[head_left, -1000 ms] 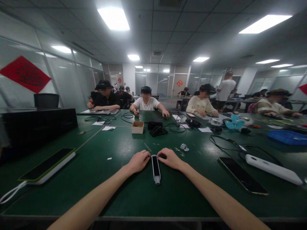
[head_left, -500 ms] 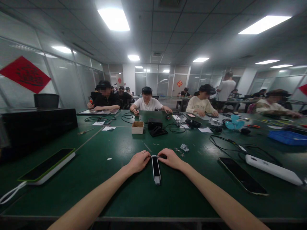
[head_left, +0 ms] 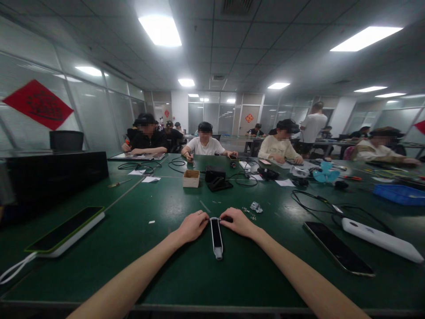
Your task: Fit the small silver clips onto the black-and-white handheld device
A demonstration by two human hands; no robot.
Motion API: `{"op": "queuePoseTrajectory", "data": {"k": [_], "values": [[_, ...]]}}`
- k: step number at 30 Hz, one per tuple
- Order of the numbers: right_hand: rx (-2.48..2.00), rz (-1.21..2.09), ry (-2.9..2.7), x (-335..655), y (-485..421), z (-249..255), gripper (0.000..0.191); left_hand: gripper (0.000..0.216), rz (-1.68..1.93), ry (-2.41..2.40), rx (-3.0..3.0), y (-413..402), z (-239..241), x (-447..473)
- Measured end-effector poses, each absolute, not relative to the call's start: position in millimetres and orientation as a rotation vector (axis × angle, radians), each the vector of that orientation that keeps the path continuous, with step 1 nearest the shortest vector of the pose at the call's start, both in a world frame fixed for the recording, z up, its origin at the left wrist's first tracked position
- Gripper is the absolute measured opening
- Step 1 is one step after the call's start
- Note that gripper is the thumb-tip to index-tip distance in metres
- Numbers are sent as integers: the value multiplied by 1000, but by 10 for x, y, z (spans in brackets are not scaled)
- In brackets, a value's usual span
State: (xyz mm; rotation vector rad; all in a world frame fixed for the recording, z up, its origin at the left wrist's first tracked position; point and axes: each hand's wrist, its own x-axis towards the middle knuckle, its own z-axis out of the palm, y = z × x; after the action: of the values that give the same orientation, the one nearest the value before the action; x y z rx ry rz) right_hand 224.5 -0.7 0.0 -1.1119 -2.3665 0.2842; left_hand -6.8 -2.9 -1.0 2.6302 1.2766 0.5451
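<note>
A slim white pen-shaped device point(head_left: 217, 235) with a long black screen lies on the green table, its narrower grey tip towards me. My left hand point(head_left: 193, 226) is closed, thumb and fingertips pinched together at the left side of its far end. At the opposite side, my right hand point(head_left: 238, 223) is closed around a small dark tool point(head_left: 227, 219), mostly covered by the fingers. The tool's inner end meets the device's far right corner; its exact kind is hidden. Small metal bits point(head_left: 251, 213) and a crumpled clear-grey piece point(head_left: 256, 207) lie beyond my right hand.
At the left is a white device with a green-edged dark panel point(head_left: 66, 228). A phone point(head_left: 338, 248) and a white handset-like device point(head_left: 381, 239) lie right. Farther off are a small box point(head_left: 191, 179), a black stand point(head_left: 217, 179), cables, a blue tray point(head_left: 398, 195) and several seated people.
Both hands stay at the device's far end with almost no movement. The whole view has shifted slightly downward in the picture.
</note>
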Motion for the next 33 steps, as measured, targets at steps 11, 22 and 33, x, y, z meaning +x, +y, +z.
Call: {"op": "queuePoseTrajectory", "data": {"k": [11,22,33], "values": [[-1102,260,-2364,2222,-5,-11,14,17,552,1272,2649,-24,-29,-66],[-1103,231,-2379,2215,4,-25,16,18,531,1281,2629,-45,14,-57],[-1091,245,-2396,2224,-26,28,19,19,517,1292,2603,-58,32,-54]]}}
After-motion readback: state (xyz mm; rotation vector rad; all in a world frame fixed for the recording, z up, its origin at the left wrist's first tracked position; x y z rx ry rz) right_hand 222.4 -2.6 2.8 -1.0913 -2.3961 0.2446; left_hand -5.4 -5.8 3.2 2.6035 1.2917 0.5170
